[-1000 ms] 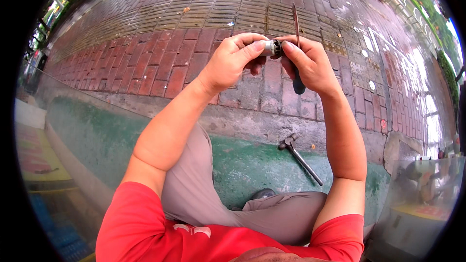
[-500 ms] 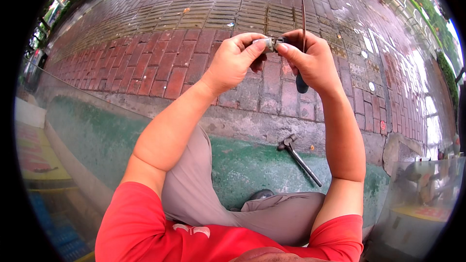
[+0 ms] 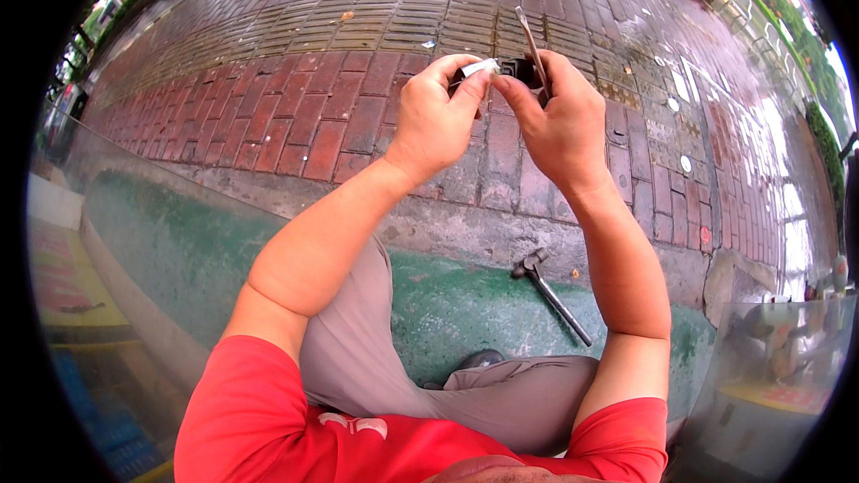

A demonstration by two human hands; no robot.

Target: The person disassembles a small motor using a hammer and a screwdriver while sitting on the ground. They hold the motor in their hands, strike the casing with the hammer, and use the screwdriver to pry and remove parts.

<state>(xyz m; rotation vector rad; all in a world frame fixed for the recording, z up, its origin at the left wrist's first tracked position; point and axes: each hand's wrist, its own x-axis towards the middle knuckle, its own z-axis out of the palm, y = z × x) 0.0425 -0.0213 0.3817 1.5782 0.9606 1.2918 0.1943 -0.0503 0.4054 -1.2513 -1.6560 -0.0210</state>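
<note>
White small piece [image 3: 480, 67] pinched in left hand [image 3: 436, 116] grip; right hand [image 3: 559, 121] grips thin tool [image 3: 531, 46].

Colours and patterns recorded, near to far.

Red shirt [image 3: 268, 420] nearest; grey trousers [image 3: 376, 367] beyond it. Green-painted ground strip [image 3: 447, 304] carries a black hammer [image 3: 550, 291] at right. Far paving [image 3: 295, 116] is red and brown brick in staggered courses, with a ribbed yellowish band further off. Left hand [image 3: 434, 121] pinches a small white piece [image 3: 479, 67]; right hand [image 3: 559, 121] grips a dark part [image 3: 519, 70] and a thin brown-grey rod [image 3: 531, 40].
</note>
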